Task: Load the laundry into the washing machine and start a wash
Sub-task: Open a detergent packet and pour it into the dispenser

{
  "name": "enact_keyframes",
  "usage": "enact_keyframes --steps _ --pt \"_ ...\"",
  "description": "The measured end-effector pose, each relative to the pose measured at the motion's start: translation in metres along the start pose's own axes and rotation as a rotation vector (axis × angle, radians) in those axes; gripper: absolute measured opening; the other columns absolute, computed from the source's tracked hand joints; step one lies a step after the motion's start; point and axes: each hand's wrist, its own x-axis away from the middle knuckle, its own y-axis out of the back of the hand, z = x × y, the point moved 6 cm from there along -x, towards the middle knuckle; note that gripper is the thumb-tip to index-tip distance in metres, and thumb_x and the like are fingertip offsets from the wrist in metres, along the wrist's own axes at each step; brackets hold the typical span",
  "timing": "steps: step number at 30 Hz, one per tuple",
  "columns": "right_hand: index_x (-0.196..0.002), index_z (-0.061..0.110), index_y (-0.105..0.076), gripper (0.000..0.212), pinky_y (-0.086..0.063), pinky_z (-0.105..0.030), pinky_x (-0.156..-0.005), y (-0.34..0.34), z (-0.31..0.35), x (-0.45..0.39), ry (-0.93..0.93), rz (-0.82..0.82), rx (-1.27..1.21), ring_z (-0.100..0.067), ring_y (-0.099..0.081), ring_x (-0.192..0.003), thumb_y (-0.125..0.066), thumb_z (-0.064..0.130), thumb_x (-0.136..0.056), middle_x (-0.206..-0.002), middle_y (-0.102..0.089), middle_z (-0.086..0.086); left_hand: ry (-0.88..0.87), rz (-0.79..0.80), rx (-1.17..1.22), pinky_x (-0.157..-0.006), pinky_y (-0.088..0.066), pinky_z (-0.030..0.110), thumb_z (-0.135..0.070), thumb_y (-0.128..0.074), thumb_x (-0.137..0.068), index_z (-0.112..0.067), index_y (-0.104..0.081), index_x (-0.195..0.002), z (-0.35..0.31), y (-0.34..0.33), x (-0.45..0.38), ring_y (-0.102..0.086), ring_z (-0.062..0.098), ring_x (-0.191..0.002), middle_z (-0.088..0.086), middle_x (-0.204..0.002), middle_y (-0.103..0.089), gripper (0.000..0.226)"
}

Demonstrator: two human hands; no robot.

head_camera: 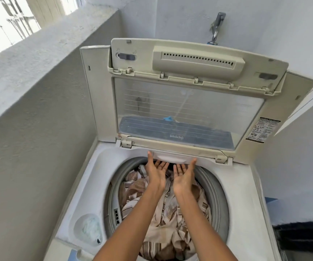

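A white top-loading washing machine [244, 200] stands before me with its folding lid [189, 102] raised upright against the back wall. Brown and cream striped laundry [167, 223] fills the drum inside the grey ring [216, 193]. Both arms reach over the drum. My left hand [156, 171] and my right hand [183, 177] hover palms up, fingers spread and relaxed, just under the lid's lower edge. Neither hand holds anything.
A detergent cup [88, 229] with whitish residue sits in the machine's top at the front left. A metal tap [216, 28] juts from the wall behind the lid. A concrete parapet wall [39, 91] hems the left side; a dark object [302, 240] lies at right.
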Motion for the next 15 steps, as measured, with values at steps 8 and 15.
enact_keyframes --steps 8,15 --pt "-0.115 0.022 -0.055 0.035 -0.048 -0.026 -0.079 -0.002 0.001 -0.008 0.003 0.059 0.041 -0.018 -0.057 -0.108 -0.055 0.046 -0.090 -0.121 -0.057 -0.008 -0.013 0.067 -0.034 -0.091 -0.050 0.034 -0.048 -0.043 -0.096 -0.007 -0.049 -0.130 0.004 -0.007 -0.008 -0.060 0.025 -0.107 0.018 -0.121 -0.060 0.053" --pt "-0.105 0.015 -0.043 0.041 -0.050 -0.026 -0.067 0.007 -0.004 -0.005 0.046 -0.009 0.114 -0.011 -0.056 -0.077 -0.063 0.044 -0.085 -0.084 -0.055 0.000 0.017 0.077 -0.047 -0.101 -0.046 0.042 -0.050 -0.046 -0.094 -0.010 -0.047 -0.135 0.009 -0.002 -0.012 -0.058 0.028 -0.114 0.017 -0.126 -0.059 0.058"
